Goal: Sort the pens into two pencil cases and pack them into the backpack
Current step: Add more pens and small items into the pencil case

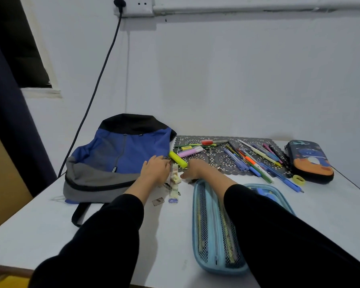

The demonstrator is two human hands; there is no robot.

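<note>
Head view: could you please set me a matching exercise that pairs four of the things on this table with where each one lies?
Things:
1. backpack
2. mesh pencil case
3. space-print pencil case
4. yellow highlighter

Places:
A. at the left edge of the dark lace mat
B. far right of the table
C. far left of the table
D. lying open, nearest the camera

Pairs: 1-C, 2-D, 3-B, 4-A
</note>
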